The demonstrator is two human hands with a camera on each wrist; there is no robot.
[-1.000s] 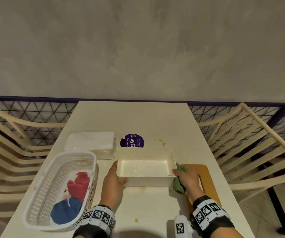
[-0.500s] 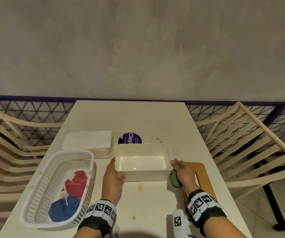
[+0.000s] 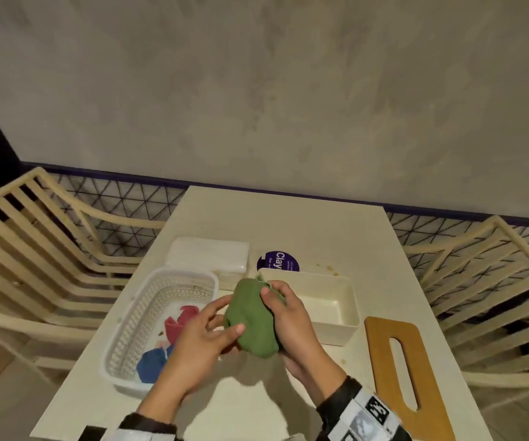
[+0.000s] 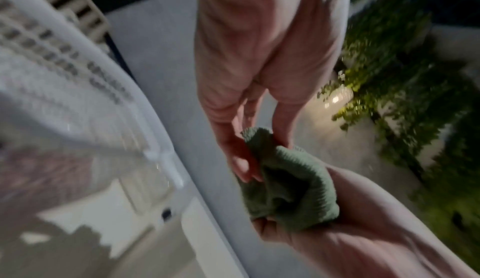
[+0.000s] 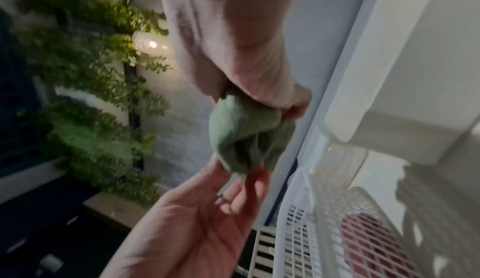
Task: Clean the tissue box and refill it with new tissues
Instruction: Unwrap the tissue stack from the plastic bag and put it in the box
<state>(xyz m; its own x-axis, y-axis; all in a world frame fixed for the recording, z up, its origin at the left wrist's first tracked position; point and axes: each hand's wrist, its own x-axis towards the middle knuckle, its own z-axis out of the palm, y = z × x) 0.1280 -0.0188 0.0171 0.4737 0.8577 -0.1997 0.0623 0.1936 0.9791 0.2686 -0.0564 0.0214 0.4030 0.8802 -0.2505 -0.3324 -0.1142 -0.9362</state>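
Note:
A green cloth (image 3: 252, 326) is bunched up in the air between both hands, above the table in front of the left end of the tissue box. My right hand (image 3: 275, 297) grips its top and right side, fingers curled round it (image 5: 246, 139). My left hand (image 3: 225, 319) pinches its lower left edge between thumb and fingers (image 4: 249, 155). The cream tissue box (image 3: 336, 329) stands open and empty on the table, with neither hand on it. A stack of white tissues (image 3: 209, 254) lies behind the basket.
A white slotted basket (image 3: 186, 272) at the left holds a red cloth (image 3: 183, 319) and a blue cloth (image 3: 151, 364). A wooden lid with a slot (image 3: 380, 354) lies right of the box. A purple sticker (image 3: 277, 261) is behind it. Slatted chairs flank the table.
Both hands have left the tissue box. The right hand has carried the green cloth from the box's right end to the left and up, and the left hand has taken hold of it too.

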